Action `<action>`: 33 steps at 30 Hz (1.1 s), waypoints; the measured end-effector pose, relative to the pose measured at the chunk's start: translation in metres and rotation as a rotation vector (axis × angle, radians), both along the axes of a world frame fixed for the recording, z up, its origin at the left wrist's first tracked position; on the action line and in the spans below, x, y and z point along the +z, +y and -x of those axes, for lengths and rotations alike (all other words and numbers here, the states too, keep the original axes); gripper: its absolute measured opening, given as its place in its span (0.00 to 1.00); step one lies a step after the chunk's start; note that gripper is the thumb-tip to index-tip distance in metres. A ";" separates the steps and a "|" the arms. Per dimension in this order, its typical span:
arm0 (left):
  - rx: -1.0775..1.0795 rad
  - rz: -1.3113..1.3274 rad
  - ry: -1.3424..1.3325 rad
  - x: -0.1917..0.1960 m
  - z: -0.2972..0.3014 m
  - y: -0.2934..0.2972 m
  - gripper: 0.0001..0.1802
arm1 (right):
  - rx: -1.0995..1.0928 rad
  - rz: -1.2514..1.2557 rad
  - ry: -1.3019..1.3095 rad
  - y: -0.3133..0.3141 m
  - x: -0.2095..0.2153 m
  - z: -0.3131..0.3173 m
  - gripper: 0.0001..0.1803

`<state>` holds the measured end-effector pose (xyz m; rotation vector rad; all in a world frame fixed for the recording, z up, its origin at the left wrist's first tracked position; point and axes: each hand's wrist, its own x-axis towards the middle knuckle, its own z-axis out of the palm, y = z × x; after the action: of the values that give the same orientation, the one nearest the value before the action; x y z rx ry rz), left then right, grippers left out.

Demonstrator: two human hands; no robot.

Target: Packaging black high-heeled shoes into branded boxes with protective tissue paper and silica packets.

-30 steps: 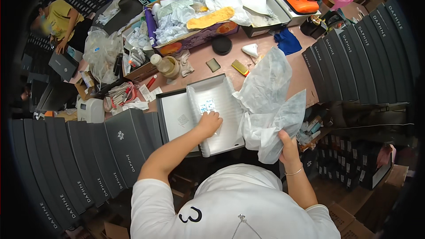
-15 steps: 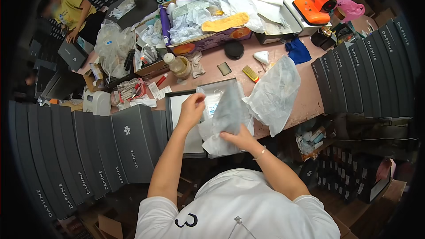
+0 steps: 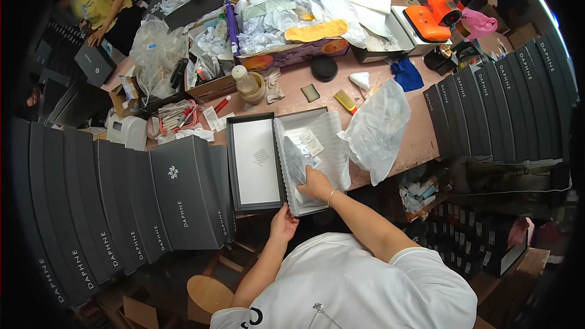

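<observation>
An open dark grey shoebox lies at the table's front edge, its white-lined lid point(image 3: 259, 167) on the left and its other half lined with white ribbed paper point(image 3: 332, 146). On that paper rests a bundle in translucent greyish wrapping point(image 3: 295, 159), with a white tag point(image 3: 312, 143) on top. My right hand point(image 3: 315, 184) reaches into the box, fingers closed on the bundle's right side; its fingertips are partly hidden. At the box's near edge, where the two halves meet, my left hand point(image 3: 283, 224) grips the rim with curled fingers.
Crumpled white tissue point(image 3: 379, 131) lies right of the box, below a yellow brush point(image 3: 345, 102). Dark shoeboxes stand in rows at left point(image 3: 183, 195) and right point(image 3: 487, 109). Behind are a paper-filled carton point(image 3: 268, 61), a bottle point(image 3: 244, 82) and an orange device point(image 3: 434, 18). A co-worker point(image 3: 103, 3) is at far left.
The greyish bundle, held up over the box before, now lies down inside it. My left hand has moved from above the box down to its near edge. White tags now show on the bundle.
</observation>
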<state>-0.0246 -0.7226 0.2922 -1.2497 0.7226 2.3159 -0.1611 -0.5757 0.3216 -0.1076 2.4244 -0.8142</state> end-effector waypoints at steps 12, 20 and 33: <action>0.080 0.100 0.095 0.052 0.010 0.014 0.05 | -0.427 0.548 0.210 0.042 0.071 0.041 0.19; -0.166 1.361 0.806 0.121 0.026 0.003 0.05 | -0.280 0.584 0.081 0.034 0.077 0.014 0.21; -0.590 1.612 1.105 0.118 0.084 0.016 0.18 | -0.134 -0.188 0.933 0.083 0.119 0.044 0.18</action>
<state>-0.1082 -0.7070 0.4104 0.2529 3.0418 1.4076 -0.2050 -0.4932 0.4401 -0.3103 3.4024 -0.6657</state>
